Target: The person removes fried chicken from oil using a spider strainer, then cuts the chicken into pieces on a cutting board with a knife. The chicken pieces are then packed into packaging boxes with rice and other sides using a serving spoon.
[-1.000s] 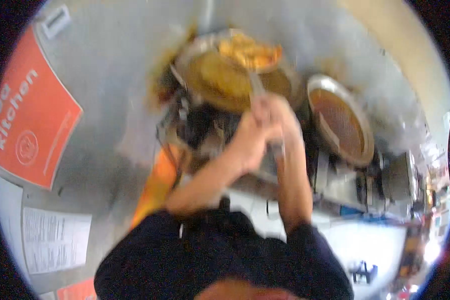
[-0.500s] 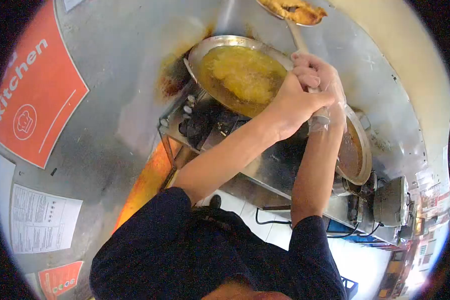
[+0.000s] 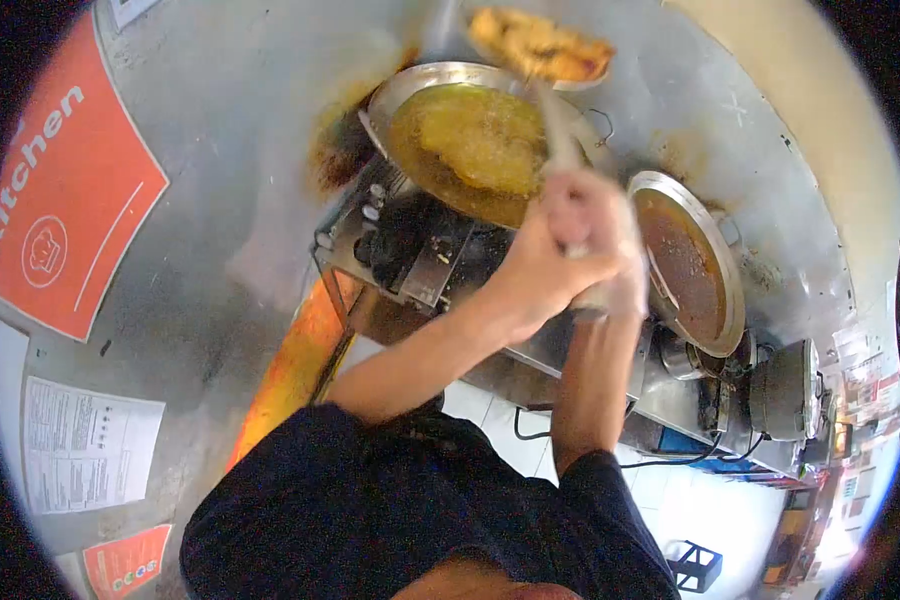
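Note:
Both hands are wrapped round the handle of a long skimmer (image 3: 560, 125), which is blurred by motion. My left hand (image 3: 542, 262) grips it lower down, pressed against my right hand (image 3: 595, 215), which appears to wear a clear plastic glove. Browned fried food (image 3: 542, 44) rests on the skimmer's head, raised near the top of the view. Below and left of it, a wide metal pan (image 3: 390, 97) holds bubbling yellow oil with pale food frying in it.
A second wide pan (image 3: 727, 245) with brownish oil stands to the right. Beyond it are a lidded metal pot (image 3: 782, 392) and a smaller pot (image 3: 676, 355). The stove (image 3: 432, 270) runs beneath the pans. Posters and a printed sheet (image 3: 90, 443) hang on the metal wall at left.
Both hands and the skimmer with its fried food have shifted left. More of the right pan now shows.

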A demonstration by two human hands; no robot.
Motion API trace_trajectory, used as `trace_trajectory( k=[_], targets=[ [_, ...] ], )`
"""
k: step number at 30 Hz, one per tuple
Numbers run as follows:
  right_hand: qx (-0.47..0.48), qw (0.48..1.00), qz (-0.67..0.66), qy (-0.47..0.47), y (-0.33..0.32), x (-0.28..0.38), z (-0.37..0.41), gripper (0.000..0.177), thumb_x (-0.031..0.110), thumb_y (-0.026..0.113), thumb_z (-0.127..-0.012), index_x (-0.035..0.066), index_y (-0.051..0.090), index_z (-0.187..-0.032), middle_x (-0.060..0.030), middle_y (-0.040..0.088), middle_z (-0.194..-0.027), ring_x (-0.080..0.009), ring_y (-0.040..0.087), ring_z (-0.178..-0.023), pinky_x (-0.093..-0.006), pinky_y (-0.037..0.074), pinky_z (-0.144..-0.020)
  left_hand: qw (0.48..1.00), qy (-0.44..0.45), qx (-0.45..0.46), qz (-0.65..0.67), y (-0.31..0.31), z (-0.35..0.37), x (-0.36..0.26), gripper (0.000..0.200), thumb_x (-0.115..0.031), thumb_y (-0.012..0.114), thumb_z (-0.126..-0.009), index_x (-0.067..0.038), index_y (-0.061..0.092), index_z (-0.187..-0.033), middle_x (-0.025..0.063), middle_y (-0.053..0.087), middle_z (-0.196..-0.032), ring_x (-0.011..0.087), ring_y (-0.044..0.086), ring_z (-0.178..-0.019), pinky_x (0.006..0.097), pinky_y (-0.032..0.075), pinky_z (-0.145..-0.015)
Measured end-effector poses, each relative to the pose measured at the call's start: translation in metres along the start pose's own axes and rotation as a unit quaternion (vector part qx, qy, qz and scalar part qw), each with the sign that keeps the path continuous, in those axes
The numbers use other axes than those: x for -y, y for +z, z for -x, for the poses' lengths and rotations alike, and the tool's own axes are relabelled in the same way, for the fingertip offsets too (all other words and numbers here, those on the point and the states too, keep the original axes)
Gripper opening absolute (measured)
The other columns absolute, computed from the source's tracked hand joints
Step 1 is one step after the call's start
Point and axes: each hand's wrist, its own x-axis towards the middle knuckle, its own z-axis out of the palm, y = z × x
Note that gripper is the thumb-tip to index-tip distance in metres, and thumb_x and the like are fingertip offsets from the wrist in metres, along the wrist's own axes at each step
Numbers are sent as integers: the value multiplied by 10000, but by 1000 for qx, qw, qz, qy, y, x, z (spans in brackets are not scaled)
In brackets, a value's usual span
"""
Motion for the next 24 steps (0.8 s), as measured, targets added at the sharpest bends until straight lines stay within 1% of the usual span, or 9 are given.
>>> trace_trajectory(
  k=[1, 4, 8, 10, 11, 17, 20, 23, 24],
  targets=[
    [-14, 996, 60, -64, -5, 13, -7, 127, 108, 557, -847, 60, 520, -735, 35, 449, -601, -60, 398, -485, -232, 296, -427, 999, -10, 2, -33, 6, -11, -10, 506, 22, 660, -718, -41, 446, -1173, 39, 532, -1055, 152, 559, -997, 301, 488, -836],
    [-87, 949, -271, 138, -17, 47, -38, 85, 83, 576, -865, 4, 566, -896, 41, 474, -687, -42, 441, -555, -194, 345, -480, 999, -18, 33, -18, 22, -42, -31, 483, 8, 676, -720, -35, 459, -1150, 41, 541, -1043, 145, 562, -980, 298, 487, -823],
    [-57, 951, -284, 108, -13, 31, -30, 91, 85, 547, -900, -4, 560, -912, 56, 424, -659, -31, 380, -506, -191, 294, -438, 999, -4, 31, -23, 17, -31, -17, 470, 5, 684, -722, -32, 465, -1136, 45, 550, -1025, 148, 571, -958, 303, 488, -815],
    [-24, 932, -306, 190, -2, 7, -11, 302, 147, 561, -874, 127, 462, -589, 47, 394, -523, -67, 357, -438, -265, 246, -407, 999, 7, -28, -33, 12, -2, 0, 465, 15, 673, -725, -34, 463, -1137, 49, 549, -1024, 150, 584, -924, 304, 501, -798],
    [-48, 935, -258, 239, 11, 15, 9, 158, 122, 601, -851, 99, 513, -722, 72, 372, -579, -27, 343, -457, -206, 247, -395, 998, -33, -59, -18, 7, 16, 2, 468, 23, 667, -725, -35, 461, -1141, 51, 545, -1031, 152, 587, -918, 306, 504, -799],
    [-9, 885, -343, 314, 30, -4, 27, 316, 147, 560, -861, 93, 442, -574, 26, 389, -528, -74, 341, -436, -269, 231, -403, 986, -135, -85, 45, -10, 39, 2, 552, 25, 703, -696, -37, 396, -1150, 72, 501, -1044, 171, 571, -921, 309, 510, -785],
    [4, 976, -123, 177, 15, 8, 8, 278, 163, 564, -833, 83, 469, -583, 4, 399, -521, -101, 383, -438, -290, 276, -413, 994, -85, -67, -2, -8, 21, -14, 452, 27, 686, -700, -29, 446, -1079, 73, 516, -1022, 175, 575, -892, 308, 511, -776],
    [-160, 927, 80, -330, 29, -15, -31, 169, 196, 556, -815, 52, 592, -733, -73, 547, -660, -175, 543, -588, -336, 457, -521, 986, 38, -17, -159, -2, -8, -36, 302, 42, 632, -689, -30, 602, -980, 63, 583, -1040, 206, 581, -934, 339, 481, -855],
    [-4, 968, -90, -233, 6, -10, -41, 178, 205, 576, -786, 36, 619, -752, -121, 594, -680, -255, 599, -604, -369, 499, -552, 938, 133, 51, -316, -17, -13, -36, 306, 19, 631, -705, -30, 604, -1006, 71, 583, -1068, 215, 572, -973, 350, 472, -877]
  ],
)
